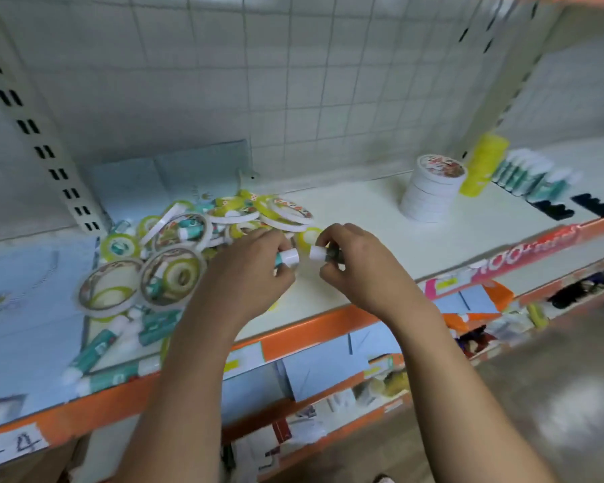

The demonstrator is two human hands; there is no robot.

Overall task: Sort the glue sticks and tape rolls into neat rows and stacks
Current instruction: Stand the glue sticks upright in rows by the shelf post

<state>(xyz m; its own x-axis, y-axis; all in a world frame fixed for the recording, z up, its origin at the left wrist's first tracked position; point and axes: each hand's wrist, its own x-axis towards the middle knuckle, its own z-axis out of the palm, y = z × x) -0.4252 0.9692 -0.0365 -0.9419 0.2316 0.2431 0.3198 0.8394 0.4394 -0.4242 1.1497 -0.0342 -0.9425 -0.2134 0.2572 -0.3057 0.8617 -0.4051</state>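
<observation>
Far left of the white tape stack (pixel 429 193) sits the jumbled pile (pixel 175 245), tape rolls and glue sticks all tangled together. More loose glue sticks (pixel 98 346) lie forward of it, close to the orange lip (pixel 311 329) of the shelf (pixel 356 207).

Nearer the stack but still to its left, my left hand (pixel 248 270) has its fingers curled round a teal glue stick (pixel 288 256), white cap pointing toward the stack. Right beside it, my right hand (pixel 353 263) pinches a second glue stick (pixel 319 253), cap facing back at the first. The two caps are close but apart.

I reckon the job now is carrying both sticks over to the glue stick row (pixel 527 179), which stands right of the stack, past the yellow stack (pixel 482 165). I should turn both the same way in my grip, caps up like the ones standing there, and set each down snug against the last.

Between my hands and the stack the shelf is bare white, good room to travel. The stack itself looks tall and easy to knock, so I'd pass on the lip side of it, low and steady. The wire grid (pixel 293 99) behind leaves no room to swing wide at the back.
</observation>
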